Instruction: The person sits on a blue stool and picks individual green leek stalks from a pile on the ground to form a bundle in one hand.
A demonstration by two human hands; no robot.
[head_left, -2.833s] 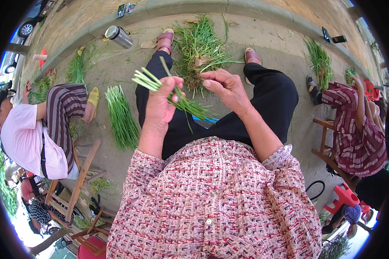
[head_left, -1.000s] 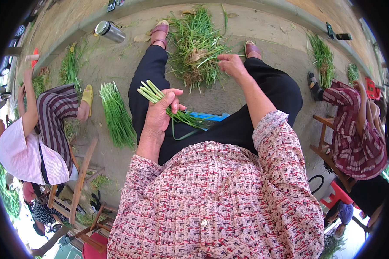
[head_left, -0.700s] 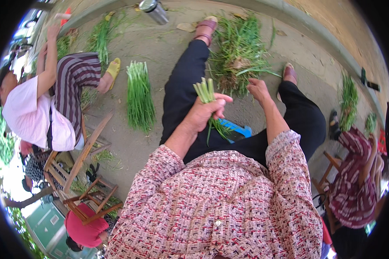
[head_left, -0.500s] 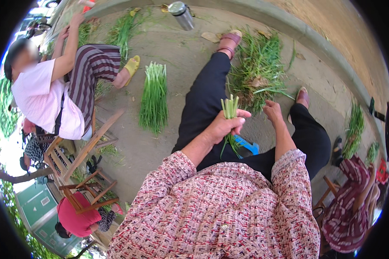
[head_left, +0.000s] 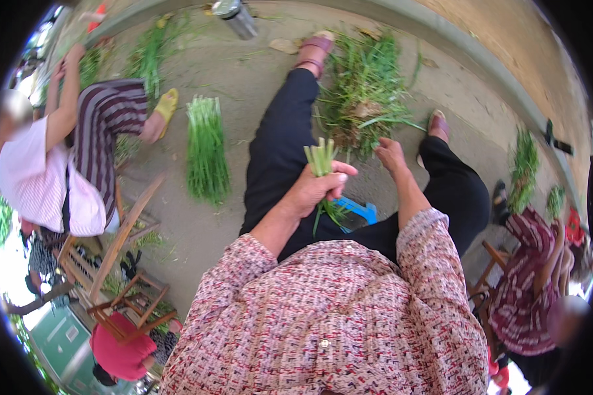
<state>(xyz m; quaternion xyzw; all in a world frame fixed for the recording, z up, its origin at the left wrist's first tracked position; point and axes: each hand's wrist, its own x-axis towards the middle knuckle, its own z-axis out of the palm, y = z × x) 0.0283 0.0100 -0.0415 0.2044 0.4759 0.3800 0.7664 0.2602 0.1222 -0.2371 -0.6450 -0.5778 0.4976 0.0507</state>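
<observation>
I see a small bunch of green onion stalks (head_left: 321, 161) gripped in the left hand (head_left: 317, 191), fingers wrapped tight round the middle of it; the pale cut ends stand up above the fist and the green leaves hang below it, over the lap; the bunch sits between the two knees, just above a blue stool edge (head_left: 356, 210). The right hand (head_left: 390, 153) reaches forward and down to the loose heap of green onions (head_left: 366, 99) on the ground between the feet; its fingers are curled at the heap's near edge, touching the leaves, though I cannot tell whether they have closed on a stalk. A sandalled foot (head_left: 316, 49) lies at the heap's left and another foot (head_left: 437, 125) at its right. Left of the dark trouser leg, a tidy laid-out bundle of green onions (head_left: 206, 148) rests on the concrete, well apart from the heap; beyond it a seated person in a striped skirt (head_left: 105, 138) raises one arm. A metal flask (head_left: 236, 13) lies near the top edge. At the right rim another person in a patterned red shirt (head_left: 524, 289) sits beside more greens (head_left: 524, 168).
</observation>
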